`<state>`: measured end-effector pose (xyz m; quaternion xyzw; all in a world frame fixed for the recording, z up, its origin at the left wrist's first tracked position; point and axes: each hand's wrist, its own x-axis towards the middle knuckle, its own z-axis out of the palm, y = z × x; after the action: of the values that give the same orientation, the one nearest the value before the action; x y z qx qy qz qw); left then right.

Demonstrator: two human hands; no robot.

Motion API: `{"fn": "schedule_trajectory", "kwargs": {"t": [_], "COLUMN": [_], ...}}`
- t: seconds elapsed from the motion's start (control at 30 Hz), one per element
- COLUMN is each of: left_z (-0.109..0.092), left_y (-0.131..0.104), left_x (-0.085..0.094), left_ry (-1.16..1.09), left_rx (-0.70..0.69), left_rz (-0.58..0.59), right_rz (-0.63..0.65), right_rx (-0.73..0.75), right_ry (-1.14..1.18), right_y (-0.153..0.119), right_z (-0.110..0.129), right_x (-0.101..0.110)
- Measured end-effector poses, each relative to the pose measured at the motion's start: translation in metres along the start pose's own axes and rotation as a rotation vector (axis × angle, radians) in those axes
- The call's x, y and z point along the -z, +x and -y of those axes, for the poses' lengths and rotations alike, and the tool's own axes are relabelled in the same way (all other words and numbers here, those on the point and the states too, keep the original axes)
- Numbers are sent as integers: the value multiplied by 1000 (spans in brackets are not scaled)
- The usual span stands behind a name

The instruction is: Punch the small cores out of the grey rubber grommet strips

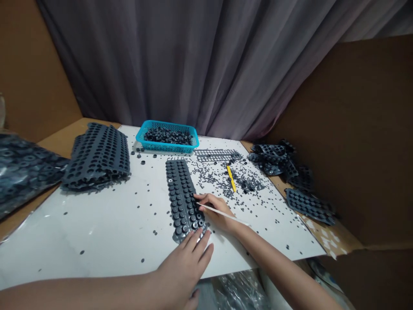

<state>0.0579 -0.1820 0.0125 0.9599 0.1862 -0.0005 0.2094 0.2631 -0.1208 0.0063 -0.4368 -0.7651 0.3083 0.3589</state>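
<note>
A dark grey rubber sheet (pixel 180 193) with rows of round raised caps lies lengthwise before me on the white board. My left hand (pixel 189 254) rests with fingers stretched over its near end, holding nothing. Pinched in my right hand (pixel 216 211) is a thin white stick (pixel 226 215). The stick's tip meets the right-hand rows of caps, partly hidden by my fingers. Two or so caps near the front show pale rings, and one on the left edge looks light too. Small black discs (pixel 206 174) are scattered right of the sheet.
A blue basket (pixel 167 148) of small black pieces stands at the back. Perforated grey sheets (pixel 100 155) are piled left, beside a plastic bag (pixel 26 172) of dark parts. A yellow tool (pixel 231 178), a flat perforated strip (pixel 216 155) and crumpled sheets (pixel 272 157) lie right.
</note>
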Motion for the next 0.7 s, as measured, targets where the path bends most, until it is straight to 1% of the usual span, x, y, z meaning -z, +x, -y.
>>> {"fn": "schedule_trajectory", "kwargs": {"t": [0.1,0.27,0.37,0.43,0.6,0.7], "left_z": [0,1,2,3,4,4], "left_y": [0,2,3,3,4,5], "left_x": [-2,-9,-10,-11,-16,-17], "left_ry": [-21,2,9,13,35,48], "left_rx": [-11,-7,-18,-22,-22,-22], "left_rz": [-9,-51,-38,-27,-42,-54], "right_rz": [12,22,-58,-96,-60,-55], "right_rx": [22,138,79,37,2,2], "right_ry": [-56,-228,-254,-234,-14,-19], "right_y": [2,13,19,22,26,29], "right_z": [-4,-19,-23,-21,-10,-8], "right_x": [-2,5,11,12,3,0]}}
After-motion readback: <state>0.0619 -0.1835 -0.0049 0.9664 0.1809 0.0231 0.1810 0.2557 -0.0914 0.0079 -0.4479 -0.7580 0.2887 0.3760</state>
